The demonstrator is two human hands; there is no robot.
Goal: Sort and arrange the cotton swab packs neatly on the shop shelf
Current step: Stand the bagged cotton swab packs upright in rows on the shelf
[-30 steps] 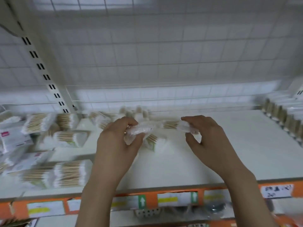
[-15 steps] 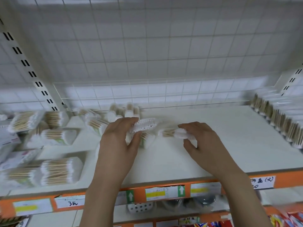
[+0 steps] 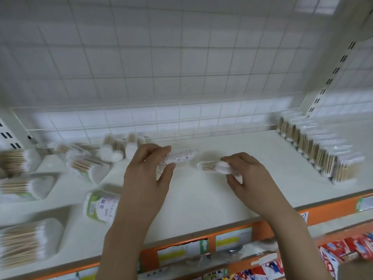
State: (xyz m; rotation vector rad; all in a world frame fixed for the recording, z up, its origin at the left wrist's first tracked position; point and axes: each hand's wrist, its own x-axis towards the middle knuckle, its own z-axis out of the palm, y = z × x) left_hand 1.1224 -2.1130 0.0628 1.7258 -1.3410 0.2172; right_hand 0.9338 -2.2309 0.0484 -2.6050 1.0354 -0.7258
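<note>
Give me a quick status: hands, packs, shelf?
Left hand grips one pack. Right hand grips another. Neat row stands right; loose packs lie left.

on the shelf (image 3: 201, 199), loose cotton swab packs (image 3: 84, 164) lie scattered across the left part, some near the back wire rail (image 3: 181, 136), others nearer the front edge. a neat row of packs (image 3: 314, 150) stands along the right side, running from back to front. over the middle, the left hand (image 3: 147, 172) holds one pack (image 3: 177, 157) and the right hand (image 3: 244, 172) holds another pack (image 3: 214, 166), the two just apart. price labels (image 3: 232, 238) sit along the shelf's front strip, below the hands.
</note>
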